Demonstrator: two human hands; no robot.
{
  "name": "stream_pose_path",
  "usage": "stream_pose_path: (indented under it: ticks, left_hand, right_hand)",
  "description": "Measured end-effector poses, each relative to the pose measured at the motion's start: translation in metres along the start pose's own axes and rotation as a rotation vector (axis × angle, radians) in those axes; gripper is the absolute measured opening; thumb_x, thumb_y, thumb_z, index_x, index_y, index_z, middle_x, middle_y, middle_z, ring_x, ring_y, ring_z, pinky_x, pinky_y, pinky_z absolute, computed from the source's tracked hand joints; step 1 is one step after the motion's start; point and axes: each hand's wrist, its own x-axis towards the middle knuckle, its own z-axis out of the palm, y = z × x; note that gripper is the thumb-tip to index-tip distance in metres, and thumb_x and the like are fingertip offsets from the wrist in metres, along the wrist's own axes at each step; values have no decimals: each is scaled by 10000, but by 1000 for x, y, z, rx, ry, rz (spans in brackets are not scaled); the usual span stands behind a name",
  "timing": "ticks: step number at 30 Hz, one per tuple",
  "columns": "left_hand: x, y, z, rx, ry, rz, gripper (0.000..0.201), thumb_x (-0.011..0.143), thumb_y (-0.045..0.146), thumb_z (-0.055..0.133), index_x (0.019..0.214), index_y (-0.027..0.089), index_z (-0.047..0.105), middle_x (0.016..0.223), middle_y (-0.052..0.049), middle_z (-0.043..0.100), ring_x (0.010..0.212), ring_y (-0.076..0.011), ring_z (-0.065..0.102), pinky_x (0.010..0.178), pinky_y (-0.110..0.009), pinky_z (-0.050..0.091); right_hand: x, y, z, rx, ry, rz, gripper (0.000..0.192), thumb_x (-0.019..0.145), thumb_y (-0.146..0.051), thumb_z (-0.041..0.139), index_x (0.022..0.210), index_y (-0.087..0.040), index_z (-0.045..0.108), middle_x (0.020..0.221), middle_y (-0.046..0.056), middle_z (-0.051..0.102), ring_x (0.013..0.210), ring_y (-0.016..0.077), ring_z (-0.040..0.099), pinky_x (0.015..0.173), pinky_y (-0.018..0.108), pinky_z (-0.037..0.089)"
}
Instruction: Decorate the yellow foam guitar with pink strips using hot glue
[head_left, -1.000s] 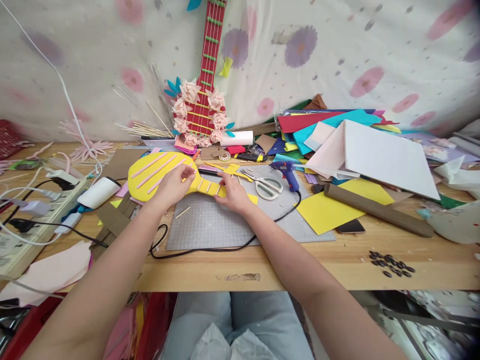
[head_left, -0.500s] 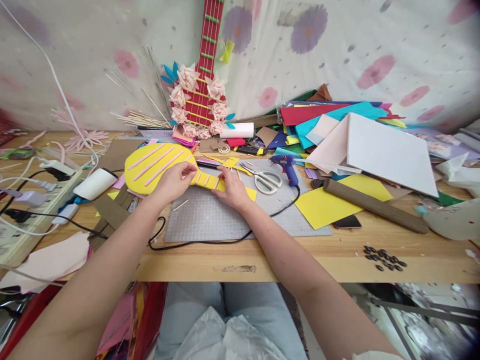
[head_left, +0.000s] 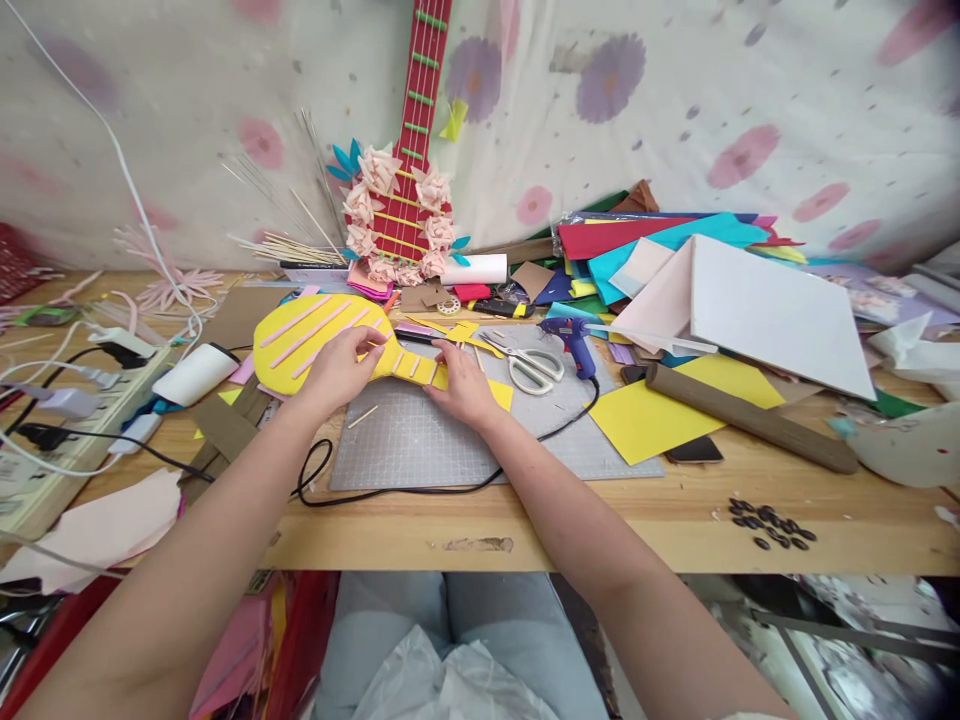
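A flat yellow craft guitar [head_left: 322, 330] lies at the left of the cutting mat, with pale pink strips across its round body and short light strips along its neck. My left hand [head_left: 341, 368] rests over the lower right edge of the body, thumb and fingers drawn together; whatever sits between the fingertips is too small to make out. Around the neck's far end, my right hand [head_left: 463, 385] is closed, gripping it. Just right of that hand lie the scissors [head_left: 529, 365] and a blue glue gun [head_left: 570, 335].
A red craft guitar [head_left: 401, 215] with paper flowers leans on the back wall. Coloured sheets and a white board [head_left: 776, 310] are piled at the right. The glue gun's black cord crosses the grey cutting mat [head_left: 420, 450]. A power strip [head_left: 82, 420] stands at the left.
The view has shifted slightly, so the desk sits a little lower in the picture. Both hands stay at nearly the same places on the yellow guitar.
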Motion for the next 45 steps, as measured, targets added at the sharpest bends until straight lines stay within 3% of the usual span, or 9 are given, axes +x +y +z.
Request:
stream_pose_path:
  ticks: [7, 22, 26, 30, 33, 35, 40, 45]
  left_hand:
    - [-3, -11, -2, -37, 12, -37, 216, 748, 319, 501, 881, 189, 611, 933, -59, 654, 848, -191, 602, 798, -314, 462]
    - [-9, -2, 0, -2, 83, -62, 234, 747, 271, 506, 946, 184, 594, 936, -52, 638, 823, -178, 591, 772, -293, 449]
    - [-18, -7, 10, 42, 252, -64, 238, 837, 337, 399, 863, 192, 585, 921, -61, 628, 879, -188, 572, 797, -297, 420]
    - [-34, -12, 34, 26, 515, -244, 335, 895, 359, 264, 764, 207, 532, 841, -61, 615, 854, -186, 562, 780, -295, 397]
    - [-43, -11, 46, -9, 558, -238, 312, 895, 367, 278, 740, 212, 499, 844, -67, 607, 853, -184, 556, 782, -292, 387]
    - [-46, -12, 48, -18, 566, -207, 303, 891, 376, 291, 723, 215, 486, 836, -66, 601, 854, -182, 554, 785, -289, 383]
    - [-48, -32, 43, -9, 569, -280, 369, 885, 417, 274, 616, 217, 429, 680, -50, 556, 750, -178, 549, 717, -288, 383]
    - [-51, -50, 34, 30, 645, -380, 380, 882, 435, 249, 648, 212, 450, 717, -69, 572, 749, -197, 548, 682, -308, 375]
  right_hand:
    - [0, -1, 1, -15, -8, 3, 617, 712, -237, 588, 1281, -162, 361, 1084, 105, 548, 1022, 238, 485, 890, 383, 396]
    - [0, 0, -4, -31, -21, -53, 626, 696, -292, 609, 1267, -179, 380, 1160, 122, 498, 1086, 245, 449, 930, 411, 362]
    - [0, 10, -19, -64, 56, -28, 531, 713, -320, 587, 1206, -175, 454, 1139, 118, 523, 1066, 246, 466, 917, 392, 374]
    - [-1, 31, -44, -125, 147, 204, 288, 774, -279, 498, 1035, -178, 566, 1021, 88, 594, 963, 217, 532, 839, 343, 418]
    - [4, 42, -60, -243, 35, 426, 211, 794, -267, 455, 899, -185, 619, 936, 76, 644, 898, 213, 573, 751, 316, 441]
    - [11, 45, -63, -328, -109, 479, 218, 786, -311, 477, 880, -197, 637, 929, 76, 663, 887, 220, 591, 721, 311, 448]
    - [40, 43, -52, -564, -426, 390, 336, 719, -354, 570, 980, -158, 651, 1005, 139, 662, 939, 271, 605, 733, 344, 471]
    - [59, 39, -49, -673, -528, 401, 386, 682, -255, 613, 1041, -118, 641, 1052, 186, 641, 987, 291, 596, 766, 353, 481]
